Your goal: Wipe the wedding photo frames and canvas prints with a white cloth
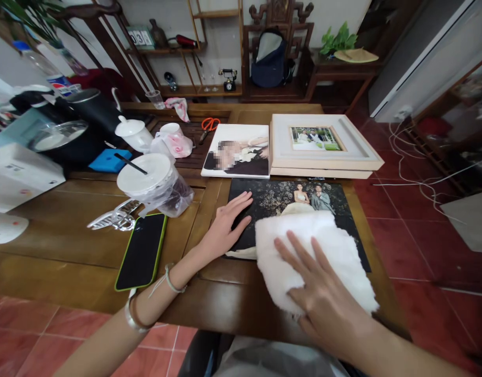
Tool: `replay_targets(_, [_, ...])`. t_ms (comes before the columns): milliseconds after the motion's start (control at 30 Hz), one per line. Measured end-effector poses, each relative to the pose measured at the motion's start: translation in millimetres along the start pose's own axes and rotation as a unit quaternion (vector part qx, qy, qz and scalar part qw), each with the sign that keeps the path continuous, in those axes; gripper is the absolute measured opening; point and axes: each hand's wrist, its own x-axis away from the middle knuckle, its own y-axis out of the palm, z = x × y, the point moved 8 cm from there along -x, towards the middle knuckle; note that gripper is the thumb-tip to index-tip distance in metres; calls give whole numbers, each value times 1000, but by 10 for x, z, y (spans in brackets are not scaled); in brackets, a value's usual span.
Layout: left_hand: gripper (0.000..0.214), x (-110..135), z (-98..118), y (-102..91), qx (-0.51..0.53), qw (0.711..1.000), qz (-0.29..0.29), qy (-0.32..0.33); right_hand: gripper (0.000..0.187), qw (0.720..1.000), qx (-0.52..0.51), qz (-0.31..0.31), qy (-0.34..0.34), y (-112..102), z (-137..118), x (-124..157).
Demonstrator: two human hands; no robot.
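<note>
A dark photo panel (272,196) showing two people in formal dress lies flat on the wooden table. A white fluffy cloth (315,230) covers its lower right part and hangs over toward the table's front. My right hand (315,277) lies on the cloth with the fingers spread, pressing it against the panel. On the panel's left edge rests my left hand (229,222), its fingers stretched out and nothing in it. Just beyond the panel are a white-edged photo block (241,152) and a pale wooden frame (327,144) holding a smaller picture.
Left of my arm lie a phone (142,251) with a green edge, a lidded drink cup (154,183) in a plastic bag and a silvery clip (115,215). Orange-handled scissors (209,127), a white teapot (134,133) and a black pot (64,144) stand farther back.
</note>
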Motion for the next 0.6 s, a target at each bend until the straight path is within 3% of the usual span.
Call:
replay_targets(200, [39,-4,7,-4,-5,1000,3,3,18,1000,-23,-5,-19,25,-71,42])
replay_targets(400, [39,4,3,-11,1,1000,4,1,28,999,38,25,-6,-160,240,-287])
replay_targets(600, [39,0,-11,-23,15,1000,15,4,21,994,91,50,16,-394,608,-623])
